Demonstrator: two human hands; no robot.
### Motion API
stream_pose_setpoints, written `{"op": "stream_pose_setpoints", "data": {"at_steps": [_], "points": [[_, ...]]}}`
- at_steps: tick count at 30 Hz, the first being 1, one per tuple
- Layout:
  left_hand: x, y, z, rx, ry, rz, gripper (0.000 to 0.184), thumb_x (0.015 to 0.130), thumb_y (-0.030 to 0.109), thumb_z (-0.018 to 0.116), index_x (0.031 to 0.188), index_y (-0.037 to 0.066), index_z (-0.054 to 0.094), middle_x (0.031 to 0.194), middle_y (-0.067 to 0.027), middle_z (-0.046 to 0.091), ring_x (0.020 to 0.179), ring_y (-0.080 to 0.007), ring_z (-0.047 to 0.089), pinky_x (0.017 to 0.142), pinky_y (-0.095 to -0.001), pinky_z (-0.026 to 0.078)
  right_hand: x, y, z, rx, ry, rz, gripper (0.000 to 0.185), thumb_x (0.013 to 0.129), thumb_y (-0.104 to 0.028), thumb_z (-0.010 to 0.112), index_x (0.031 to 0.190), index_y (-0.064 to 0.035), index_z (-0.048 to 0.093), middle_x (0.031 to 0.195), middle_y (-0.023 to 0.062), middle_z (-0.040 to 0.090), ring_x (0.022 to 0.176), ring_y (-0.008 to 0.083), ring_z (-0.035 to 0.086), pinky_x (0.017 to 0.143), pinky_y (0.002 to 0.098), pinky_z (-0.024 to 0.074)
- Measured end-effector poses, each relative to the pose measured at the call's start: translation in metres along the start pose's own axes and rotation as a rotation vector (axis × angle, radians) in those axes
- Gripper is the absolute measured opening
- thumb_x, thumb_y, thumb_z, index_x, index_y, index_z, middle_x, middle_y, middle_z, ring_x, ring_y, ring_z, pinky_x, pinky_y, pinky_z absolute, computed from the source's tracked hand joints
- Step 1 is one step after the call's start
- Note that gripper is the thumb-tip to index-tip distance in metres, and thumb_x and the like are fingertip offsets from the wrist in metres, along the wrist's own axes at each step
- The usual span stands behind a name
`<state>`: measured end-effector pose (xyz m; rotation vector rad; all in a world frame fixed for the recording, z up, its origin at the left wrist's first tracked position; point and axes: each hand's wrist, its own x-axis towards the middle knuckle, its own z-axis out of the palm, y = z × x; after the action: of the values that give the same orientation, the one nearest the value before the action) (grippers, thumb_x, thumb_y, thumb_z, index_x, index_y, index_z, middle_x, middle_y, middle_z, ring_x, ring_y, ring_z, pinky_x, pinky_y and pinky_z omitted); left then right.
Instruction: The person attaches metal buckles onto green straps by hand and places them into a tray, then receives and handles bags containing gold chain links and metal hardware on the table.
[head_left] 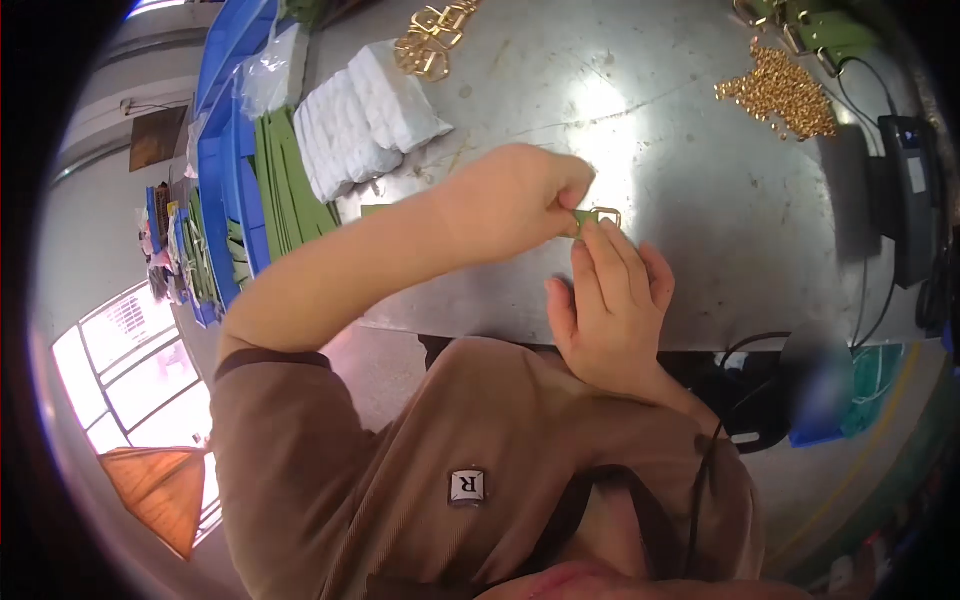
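A green strap (376,210) runs across the metal table beneath my left wrist, and a gold rectangular buckle (607,216) sits at its right end. My left hand (525,200) is closed, pinching the strap just left of the buckle. A small gold piece shows under its fingertips, too small to tell. My right hand (612,305) reaches in from below with fingers stretched out and thumb apart. Its fingertips touch the strap end at the buckle.
White wrapped bundles (355,120) lie at upper left, beside green straps (285,180) and blue bins (222,160). Gold buckles (432,45) lie at the top. A pile of small gold pieces (780,92) and a black device with cables (910,190) are on the right.
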<state>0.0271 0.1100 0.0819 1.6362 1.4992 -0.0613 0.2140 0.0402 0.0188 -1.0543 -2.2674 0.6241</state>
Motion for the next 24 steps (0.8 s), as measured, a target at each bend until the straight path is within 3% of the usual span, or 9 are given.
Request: {"op": "stream_pose_setpoints", "data": {"at_steps": [5,7,11,13,17,20,22,24], "points": [[-0.052,-0.04,0.018,-0.085,0.358,0.13,0.018,0.077,0.009,0.069,0.092,0.003,0.06,0.09,-0.013,0.062,0.082,-0.031,0.061,0.069,-0.038,0.05,-0.003,0.002,0.006,-0.074,0.037,-0.033,0.034,0.08,-0.016,0.069,0.11,0.0008,0.063,0.127,0.0127,0.057,0.117,0.0261,0.056,0.101,0.0437,0.0348],[-0.069,-0.063,0.027,0.187,0.547,0.153,0.02,0.075,0.011,0.067,0.093,0.006,0.063,0.091,-0.013,0.061,0.093,-0.0338,0.059,0.08,-0.0415,0.048,-0.004,0.002,0.009,-0.112,0.055,-0.037,0.033,0.08,-0.014,0.069,0.109,0.0005,0.063,0.126,0.0122,0.057,0.116,0.0262,0.056,0.101,0.0443,0.0354],[-0.077,-0.085,0.04,0.222,0.605,0.079,0.021,0.074,0.009,0.069,0.094,0.004,0.062,0.09,-0.0128,0.06,0.091,-0.0329,0.059,0.077,-0.0427,0.048,-0.006,0.004,0.016,-0.127,0.064,-0.078,0.033,0.081,-0.015,0.066,0.108,0.0038,0.062,0.13,0.0157,0.055,0.121,0.0283,0.053,0.102,0.0486,0.035],[-0.076,-0.088,0.042,0.207,0.487,-0.006,0.02,0.075,0.012,0.068,0.092,0.005,0.06,0.086,-0.0128,0.059,0.086,-0.0337,0.059,0.075,-0.0435,0.048,-0.005,0.003,0.018,-0.166,0.095,-0.092,0.033,0.08,-0.014,0.069,0.108,0.0022,0.062,0.126,0.0139,0.056,0.116,0.0286,0.054,0.1,0.0477,0.0367],[-0.074,-0.081,0.063,0.273,0.534,-0.016,0.017,0.077,0.014,0.064,0.09,0.005,0.058,0.085,-0.013,0.06,0.084,-0.0346,0.06,0.072,-0.0432,0.049,0.009,-0.005,0.015,-0.304,0.119,-0.157,0.034,0.079,-0.013,0.069,0.11,0.0006,0.063,0.124,0.0147,0.057,0.114,0.0312,0.055,0.097,0.0481,0.039],[-0.069,-0.068,0.087,0.444,0.672,-0.071,0.014,0.078,0.014,0.061,0.089,0.006,0.059,0.085,-0.0123,0.061,0.082,-0.0334,0.061,0.069,-0.0429,0.051,0.018,-0.009,0.027,-0.231,0.185,-0.164,0.035,0.082,-0.009,0.065,0.116,-0.002,0.063,0.114,0.0162,0.061,0.104,0.0334,0.059,0.089,0.044,0.0449],[-0.065,-0.063,0.099,0.576,0.768,0.01,0.012,0.079,0.014,0.061,0.088,0.007,0.059,0.084,-0.0115,0.062,0.081,-0.0305,0.063,0.067,-0.0414,0.051,0.028,-0.02,0.038,0.322,-0.083,0.126,0.037,0.085,-0.006,0.058,0.122,-0.0032,0.06,0.105,0.0208,0.061,0.085,0.0383,0.06,0.077,0.0471,0.048],[-0.063,-0.057,0.106,0.598,0.779,0.021,0.012,0.079,0.015,0.062,0.087,0.008,0.058,0.084,-0.0105,0.062,0.079,-0.0286,0.063,0.066,-0.0412,0.051,0.04,-0.018,0.047,0.3,-0.038,0.085,0.036,0.087,-0.005,0.056,0.122,-0.0039,0.061,0.098,0.0218,0.063,0.081,0.04,0.062,0.075,0.0438,0.0507]]}}
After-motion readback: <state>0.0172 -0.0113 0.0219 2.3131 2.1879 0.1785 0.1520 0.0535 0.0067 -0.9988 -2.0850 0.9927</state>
